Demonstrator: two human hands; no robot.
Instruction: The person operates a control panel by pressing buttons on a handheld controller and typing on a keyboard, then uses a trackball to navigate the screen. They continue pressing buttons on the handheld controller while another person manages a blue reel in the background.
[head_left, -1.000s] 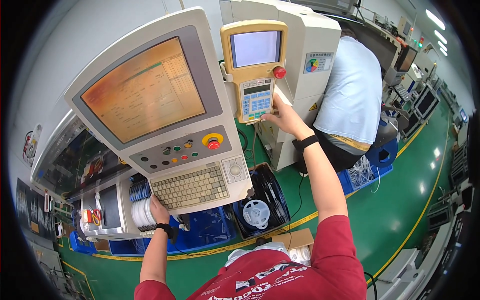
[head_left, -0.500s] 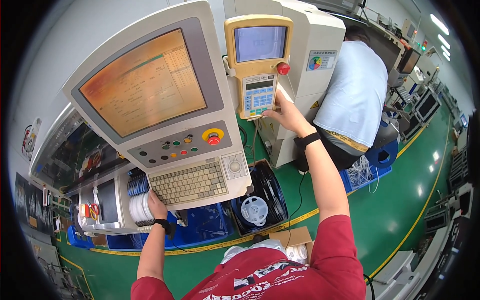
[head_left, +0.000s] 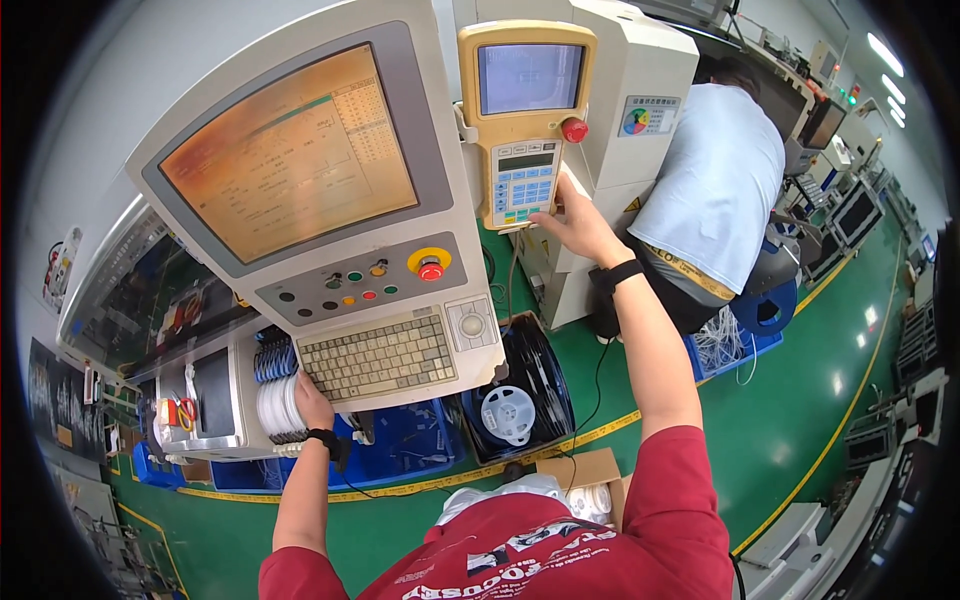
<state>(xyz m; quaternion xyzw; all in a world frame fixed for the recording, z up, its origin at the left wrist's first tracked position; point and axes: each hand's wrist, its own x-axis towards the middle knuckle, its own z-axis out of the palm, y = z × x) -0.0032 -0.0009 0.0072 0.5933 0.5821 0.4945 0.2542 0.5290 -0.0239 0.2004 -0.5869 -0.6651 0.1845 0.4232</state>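
Note:
A yellowed control pendant (head_left: pixel 515 150), with a small screen, blue keys and a red knob, hangs beside the large console. At its lower right edge is my right hand (head_left: pixel 583 225), thumb by the bottom keys and fingers bent along the side, partly hidden. My left hand (head_left: pixel 314 402) is closed at the lower left corner of the console (head_left: pixel 470 372), beside the keyboard (head_left: pixel 378 358); some of its fingers are out of sight. White tape reels (head_left: pixel 278 408) stand right against that hand. An orange-tinted monitor (head_left: pixel 290 155) is lit above a button panel (head_left: pixel 365 280).
A co-worker in a light blue shirt (head_left: pixel 708 185) bends over a machine at the right. Below the console are a blue bin (head_left: pixel 405 440) and a black crate (head_left: pixel 548 400) with a white reel (head_left: pixel 508 415). An open cardboard box (head_left: pixel 583 467) stands close to me; a thin cable crosses the floor.
The pendant and console sit slightly higher and further right in view. My right thumb has shifted slightly at the bottom keys. My left hand stays at the console corner.

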